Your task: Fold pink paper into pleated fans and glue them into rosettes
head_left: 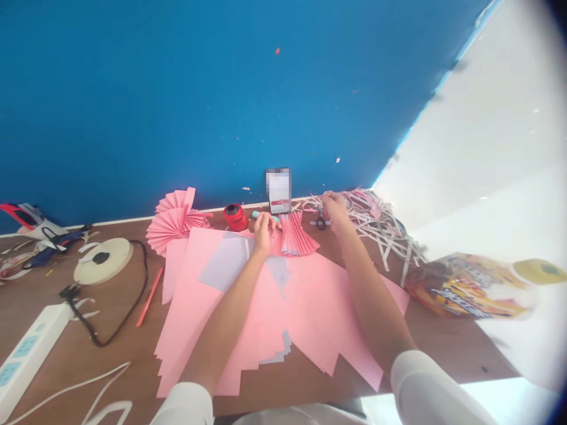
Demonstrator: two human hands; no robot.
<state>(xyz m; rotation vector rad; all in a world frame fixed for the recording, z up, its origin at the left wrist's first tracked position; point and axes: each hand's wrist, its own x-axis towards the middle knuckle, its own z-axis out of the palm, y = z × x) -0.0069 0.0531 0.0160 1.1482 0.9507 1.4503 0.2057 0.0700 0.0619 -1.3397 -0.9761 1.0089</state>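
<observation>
Near the back of the table, my left hand [263, 231] rests over pink paper with its fingers curled. A teal stick-like item [256, 215] shows on both sides of its fingertips; whether they grip it is unclear. Just right of that hand stands a pleated pink paper fan [296, 235], below a propped phone [279, 192]. My right hand [335, 208] is closed at the near side of a heap of paper strips [376, 227]; what it pinches is hidden. Below its fingers lie dark-handled scissors [321, 223]. Large pink sheets [310, 295] spread beneath both arms.
To the left are folded pink rosettes [170, 221], a red round container [235, 217], a red cutter-like tool [149, 297], a white reel [104, 261] and a power strip [31, 351]. A printed plastic bottle [473, 286] lies at right. A blue wall [199, 106] closes the back.
</observation>
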